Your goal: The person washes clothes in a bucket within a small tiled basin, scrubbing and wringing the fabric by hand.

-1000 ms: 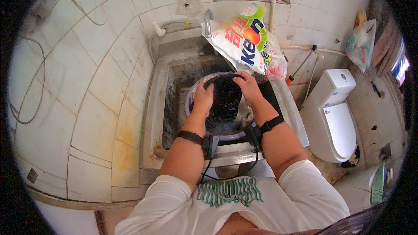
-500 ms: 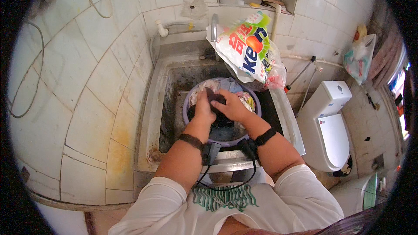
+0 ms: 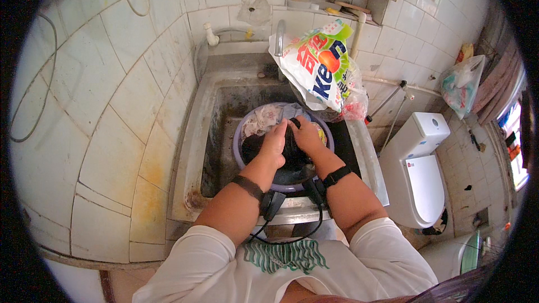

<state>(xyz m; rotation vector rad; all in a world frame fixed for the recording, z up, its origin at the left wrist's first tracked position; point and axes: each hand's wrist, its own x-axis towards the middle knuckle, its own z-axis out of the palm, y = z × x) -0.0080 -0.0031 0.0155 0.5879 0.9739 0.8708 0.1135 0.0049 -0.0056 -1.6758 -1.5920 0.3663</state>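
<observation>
The sink (image 3: 192,157) is stained; rumpled black cloth (image 3: 291,150) fills the grip of left hand (image 3: 273,142) and right hand (image 3: 308,137).

The black cloth (image 3: 291,150), spread wide one second ago, is now gathered between the left hand (image 3: 273,145) and the right hand (image 3: 307,136). The flowered cloth (image 3: 260,120), mostly covered then, now shows.

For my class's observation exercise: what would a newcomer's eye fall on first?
Probably the bright printed bag at the far right corner of the sink. Next, the left hand and right hand, close together on dark cloth in a purple basin. Then the white toilet, further right.
</observation>
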